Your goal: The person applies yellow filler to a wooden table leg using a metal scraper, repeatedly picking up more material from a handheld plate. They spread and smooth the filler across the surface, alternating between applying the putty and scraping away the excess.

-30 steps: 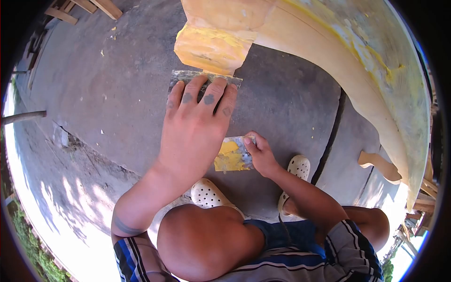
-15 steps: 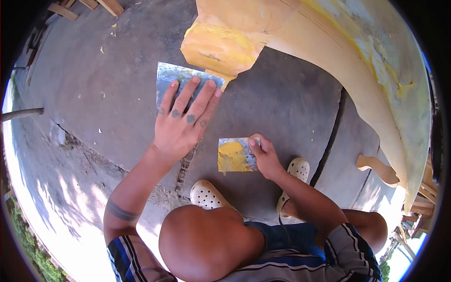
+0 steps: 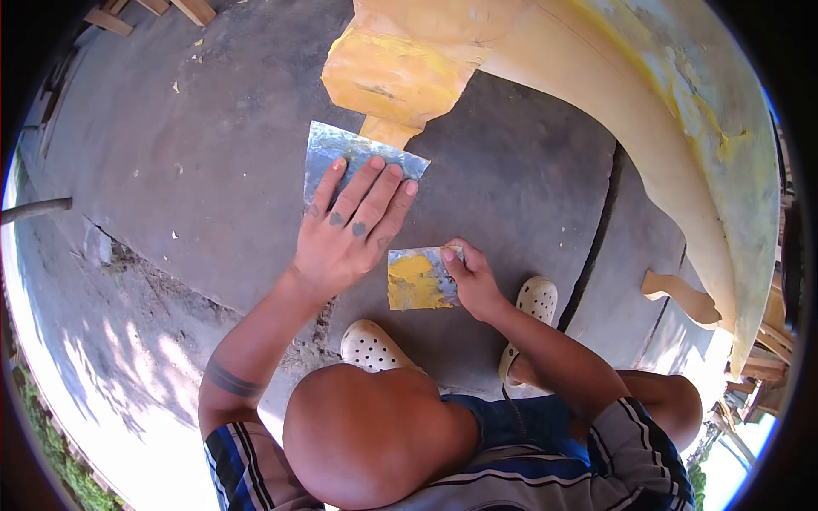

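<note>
My left hand lies with its fingers stretched over the face of a wide metal putty scraper, its thumb hidden underneath. The scraper's upper edge is close to the narrow tip of a large curved tan workpiece, overlapping that tip in this view. Yellow putty coats the blocky end of the workpiece above. Lower and to the right, my right hand pinches one side of a small square metal plate between thumb and fingers. A smear of yellow putty covers much of this plate.
The workpiece sweeps from the top across to the right side. A small curved tan piece stands out near its lower end. Wood pieces are piled at far right, more wood at top left. A dark gap crosses the concrete floor.
My left hand and the scraper have moved right and slightly down along the tip of the workpiece. My right hand holds its plate nearly still.
</note>
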Motion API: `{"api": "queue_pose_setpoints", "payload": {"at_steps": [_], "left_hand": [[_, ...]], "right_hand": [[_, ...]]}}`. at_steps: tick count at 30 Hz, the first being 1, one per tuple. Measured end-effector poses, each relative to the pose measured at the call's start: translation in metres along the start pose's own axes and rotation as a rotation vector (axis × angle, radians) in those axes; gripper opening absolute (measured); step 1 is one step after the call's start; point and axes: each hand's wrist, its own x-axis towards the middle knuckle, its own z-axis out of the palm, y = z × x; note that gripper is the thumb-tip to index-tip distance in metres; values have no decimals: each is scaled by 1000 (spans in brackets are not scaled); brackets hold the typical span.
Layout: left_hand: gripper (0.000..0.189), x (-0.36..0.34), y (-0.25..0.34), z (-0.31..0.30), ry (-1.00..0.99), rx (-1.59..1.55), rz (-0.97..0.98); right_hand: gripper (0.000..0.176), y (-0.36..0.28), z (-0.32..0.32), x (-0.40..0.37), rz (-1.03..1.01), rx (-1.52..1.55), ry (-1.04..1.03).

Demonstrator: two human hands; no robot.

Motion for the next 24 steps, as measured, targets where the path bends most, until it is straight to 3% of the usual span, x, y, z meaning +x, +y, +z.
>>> {"api": "queue_pose_setpoints", "payload": {"at_steps": [5,9,10,13,17,18,21,24], "left_hand": [[41,55,-11,-18,175,72,-107],[45,30,-9,16,-3,48,12],[50,16,-7,18,-150,-21,-38],[57,-1,-10,8,-173,-265,-261],[63,23,20,-10,255,-961,-1018],[63,31,23,-3,458,-1266,-1185],[64,54,21,8,769,-1812,-1359],[65,64,38,5,721,-1578,-1276]], "right_hand": [[32,2,2,2,44,-7,6],[30,-8,-1,2,18,-62,-1],[30,-10,-1,1,11,-69,-3],[30,-1,-2,7,-2,-63,-17],[31,11,-2,-4,116,-12,-29],[29,10,-2,-4,104,-34,-23],[26,6,-5,-8,108,-85,-5],[25,4,-5,-9,126,-58,-8]]}}
